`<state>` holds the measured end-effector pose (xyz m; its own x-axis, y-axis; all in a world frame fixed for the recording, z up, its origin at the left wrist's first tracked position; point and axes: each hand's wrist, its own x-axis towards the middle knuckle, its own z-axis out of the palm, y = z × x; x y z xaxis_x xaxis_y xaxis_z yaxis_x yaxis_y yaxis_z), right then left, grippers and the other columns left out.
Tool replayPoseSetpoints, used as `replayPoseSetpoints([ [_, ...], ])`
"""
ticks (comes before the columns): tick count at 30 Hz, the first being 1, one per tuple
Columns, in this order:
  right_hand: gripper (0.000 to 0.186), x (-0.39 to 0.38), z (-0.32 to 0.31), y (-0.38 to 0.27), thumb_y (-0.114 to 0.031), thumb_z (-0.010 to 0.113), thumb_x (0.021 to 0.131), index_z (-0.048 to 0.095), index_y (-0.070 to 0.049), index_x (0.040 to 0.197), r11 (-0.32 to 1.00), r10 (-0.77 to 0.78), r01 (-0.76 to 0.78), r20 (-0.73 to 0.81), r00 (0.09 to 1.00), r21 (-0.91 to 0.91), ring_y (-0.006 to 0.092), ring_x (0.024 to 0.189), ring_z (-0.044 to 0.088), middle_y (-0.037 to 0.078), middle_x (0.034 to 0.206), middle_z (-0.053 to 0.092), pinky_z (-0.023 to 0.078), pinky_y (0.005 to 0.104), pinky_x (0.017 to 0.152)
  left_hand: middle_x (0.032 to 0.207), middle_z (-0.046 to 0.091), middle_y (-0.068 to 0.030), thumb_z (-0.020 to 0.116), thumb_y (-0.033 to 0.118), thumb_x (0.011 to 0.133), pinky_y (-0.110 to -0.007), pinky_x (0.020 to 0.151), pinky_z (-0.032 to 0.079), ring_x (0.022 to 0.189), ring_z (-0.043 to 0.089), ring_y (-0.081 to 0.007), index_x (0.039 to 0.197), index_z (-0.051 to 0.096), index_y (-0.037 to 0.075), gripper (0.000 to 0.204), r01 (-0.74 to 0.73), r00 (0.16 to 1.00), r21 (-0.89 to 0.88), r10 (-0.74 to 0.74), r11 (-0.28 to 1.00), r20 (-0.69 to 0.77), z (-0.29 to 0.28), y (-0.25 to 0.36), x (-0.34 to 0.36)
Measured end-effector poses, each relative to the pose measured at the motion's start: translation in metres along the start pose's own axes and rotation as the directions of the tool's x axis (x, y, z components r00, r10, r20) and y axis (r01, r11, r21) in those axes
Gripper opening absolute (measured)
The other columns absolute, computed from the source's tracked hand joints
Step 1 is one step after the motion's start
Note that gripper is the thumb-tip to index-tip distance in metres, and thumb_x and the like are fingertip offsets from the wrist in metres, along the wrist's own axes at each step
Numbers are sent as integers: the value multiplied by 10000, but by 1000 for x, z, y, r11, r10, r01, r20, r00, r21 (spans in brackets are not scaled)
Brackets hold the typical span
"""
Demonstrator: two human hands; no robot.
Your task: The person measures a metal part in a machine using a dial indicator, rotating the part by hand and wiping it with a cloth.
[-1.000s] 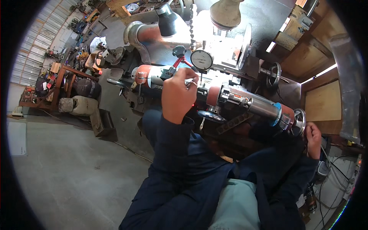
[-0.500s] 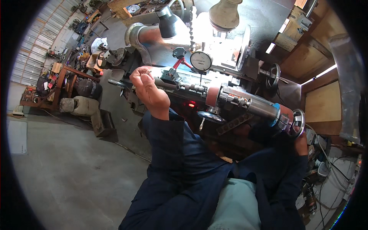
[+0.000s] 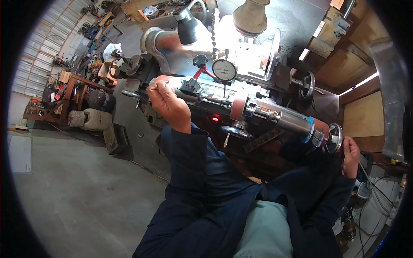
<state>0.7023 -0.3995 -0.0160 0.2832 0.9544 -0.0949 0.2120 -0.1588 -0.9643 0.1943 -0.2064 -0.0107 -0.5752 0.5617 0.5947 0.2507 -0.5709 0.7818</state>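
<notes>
Shifted leftward since the earlier frame: left hand [image 3: 167,99], off the dial indicator [image 3: 224,69], now clenched in a fist above the lathe bed, gripping nothing visible. Right hand [image 3: 350,155] unchanged, fingers curled against the tailstock handwheel [image 3: 334,138] at the far right. Workpiece [image 3: 275,118] between them, unheld.

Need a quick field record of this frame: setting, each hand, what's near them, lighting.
setting: workshop, lathe-like machine, concrete floor
left hand: raised, closed in a fist near the machine's left end; what it holds, if anything, cannot be told
right hand: on the small handwheel at the machine's right end
between hands: steel cylinder with blue band, dial gauge above the shaft
lighting: bright lamp over the gauge
clothing: dark blue sleeves
</notes>
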Motion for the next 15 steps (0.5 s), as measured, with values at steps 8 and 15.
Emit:
replayPoseSetpoints([
  [8, 234, 48, 2, 25, -217, 515, 1039, 627, -12, 1032, 974, -33, 21, -51, 998, -224, 81, 856, 558, -4, 901, 622, 459, 252, 769, 938, 604, -70, 475, 117, 1041, -235, 674, 416, 750, 488, -96, 947, 527, -10, 167, -6, 997, 72, 0, 997, 80, -6, -2, 0],
  [15, 289, 38, -7, 93, -276, 577, 999, 632, -11, 1100, 955, -33, 45, 45, 998, -294, 134, 924, 605, 29, 1015, 662, 485, 305, 819, 902, 644, -70, 574, 119, 1004, -251, 698, 461, 783, 568, -125, 988, 589, -21, 141, -198, 967, 98, 178, 975, 181, -7, 4, 1],
])
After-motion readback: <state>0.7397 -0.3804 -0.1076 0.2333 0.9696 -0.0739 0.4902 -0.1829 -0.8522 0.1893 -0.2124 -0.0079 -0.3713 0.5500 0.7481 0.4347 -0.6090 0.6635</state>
